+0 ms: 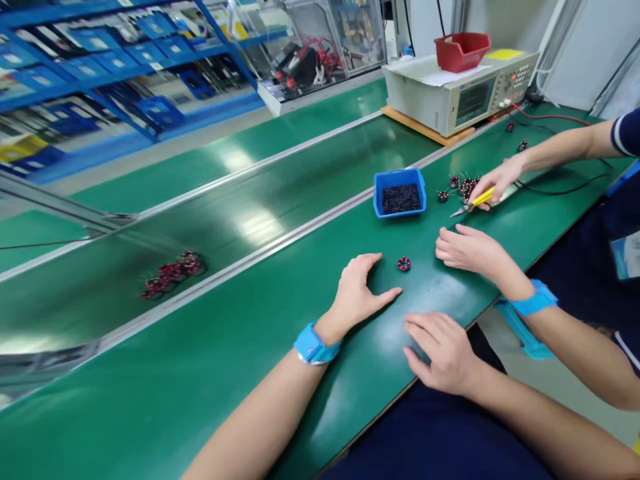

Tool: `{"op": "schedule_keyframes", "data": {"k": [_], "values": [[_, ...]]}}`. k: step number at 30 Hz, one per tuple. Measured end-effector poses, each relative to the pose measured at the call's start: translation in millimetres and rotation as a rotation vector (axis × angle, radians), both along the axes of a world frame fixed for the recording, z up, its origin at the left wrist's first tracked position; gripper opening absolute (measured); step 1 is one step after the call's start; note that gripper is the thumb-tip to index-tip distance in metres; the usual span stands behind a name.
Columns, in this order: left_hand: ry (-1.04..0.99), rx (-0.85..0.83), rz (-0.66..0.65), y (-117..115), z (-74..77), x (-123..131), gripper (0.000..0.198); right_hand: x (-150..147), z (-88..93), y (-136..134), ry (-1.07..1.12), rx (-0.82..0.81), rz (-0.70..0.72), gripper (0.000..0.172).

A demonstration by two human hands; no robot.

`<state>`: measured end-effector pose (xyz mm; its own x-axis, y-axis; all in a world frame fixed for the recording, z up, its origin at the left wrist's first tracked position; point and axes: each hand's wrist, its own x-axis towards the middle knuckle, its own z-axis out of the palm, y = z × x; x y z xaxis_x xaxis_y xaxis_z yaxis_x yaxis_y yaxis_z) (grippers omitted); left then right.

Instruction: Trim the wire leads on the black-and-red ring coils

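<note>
Resting flat on the green bench, the right hand is seen nearest, fingers spread and empty. Just beyond, the left hand is laid palm down, open, nothing held; a small red-and-black coil lies just beside it, untouched. Farther off, a co-worker's hand is closed on yellow cutters near a blue tray.
</note>
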<state>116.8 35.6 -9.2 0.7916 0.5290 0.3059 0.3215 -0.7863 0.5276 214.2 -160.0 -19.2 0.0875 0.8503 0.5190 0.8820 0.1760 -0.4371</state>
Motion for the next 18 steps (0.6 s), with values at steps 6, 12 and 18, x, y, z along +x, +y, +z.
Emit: {"op": "schedule_keyframes", "data": {"k": [6, 12, 18], "values": [[-0.016, -0.153, -0.144, 8, 5.1, 40, 0.035, 2, 0.5, -1, 0.045, -0.037, 0.086, 0.029], [-0.004, -0.249, 0.058, 0, 7.6, 11, 0.020, 22, 26.9, 27, 0.524, -0.162, 0.053, 0.030], [-0.028, -0.210, 0.225, -14, 7.9, -52, 0.015, 5, 38.9, 103, 0.455, -0.414, 0.072, 0.027]]}}
